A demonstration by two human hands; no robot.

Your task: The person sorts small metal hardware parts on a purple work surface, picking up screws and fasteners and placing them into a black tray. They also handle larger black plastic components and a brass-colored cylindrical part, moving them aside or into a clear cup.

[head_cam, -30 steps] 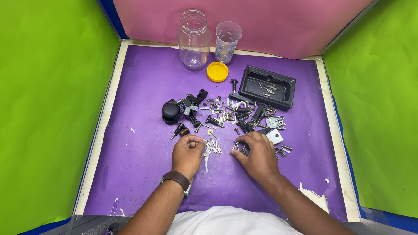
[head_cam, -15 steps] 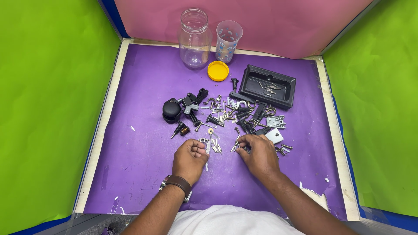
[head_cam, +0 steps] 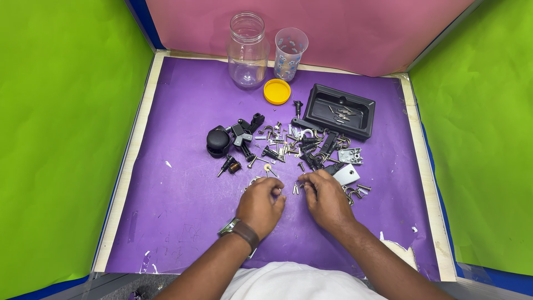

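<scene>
My left hand [head_cam: 260, 204] rests knuckles-up on the purple mat [head_cam: 183, 183], fingers curled at the near edge of a heap of small metal screws and hooks [head_cam: 288, 147]. What its fingertips pinch is hidden. Just to its right, my right hand [head_cam: 326, 199] is also curled, with fingertips touching small silver screws [head_cam: 296, 189] that lie between the two hands. A watch with a dark strap sits on the left wrist [head_cam: 240, 230].
Black plastic parts [head_cam: 222, 140] lie left of the heap. A black tray [head_cam: 340, 111] holding a few screws sits at the back right. A clear jar [head_cam: 247, 51], a clear cup [head_cam: 290, 54] and a yellow lid [head_cam: 277, 91] stand at the back. Green walls flank both sides.
Both hands have drawn slightly closer together and toward me, at the near edge of the heap. The other objects have not moved.
</scene>
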